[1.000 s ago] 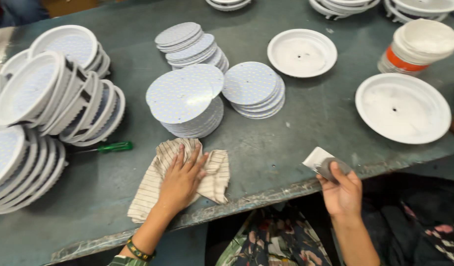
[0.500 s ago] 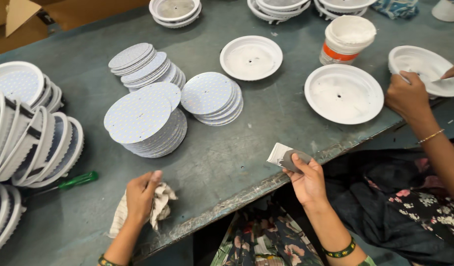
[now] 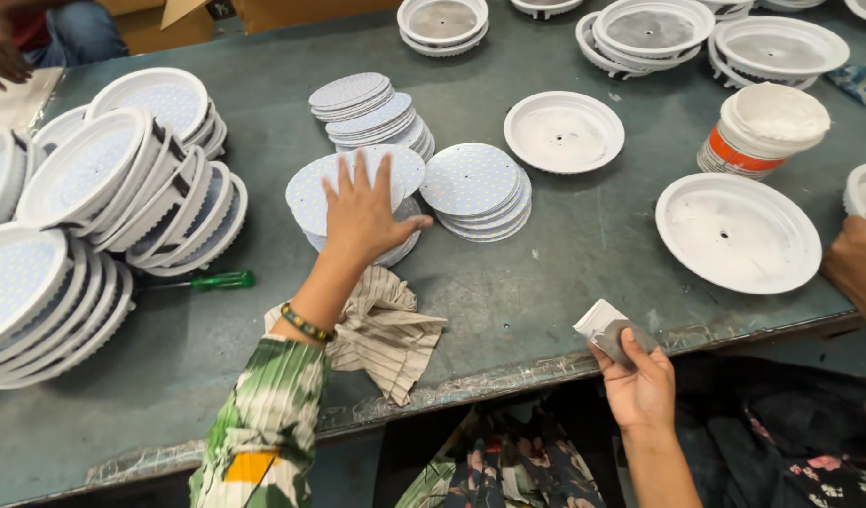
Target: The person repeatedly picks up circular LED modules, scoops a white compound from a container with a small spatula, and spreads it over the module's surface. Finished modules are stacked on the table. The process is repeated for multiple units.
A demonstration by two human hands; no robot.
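- Your left hand point(image 3: 362, 212) lies spread flat on the top white perforated disc point(image 3: 320, 183) mid-tabletop; push sideways and the loose stack could slide apart.
- Your right hand point(image 3: 640, 376) pinches a small grey pad point(image 3: 626, 337) past the tabletop's near edge; loosen and it could drop.

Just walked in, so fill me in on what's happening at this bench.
A person works at a grey-green metal table. Their left hand lies flat on the nearest stack of thin round white dotted discs, above a striped beige cloth. Their right hand holds a small folded white-and-grey pad at the table edge. A shallow round white plastic housing lies nearby.
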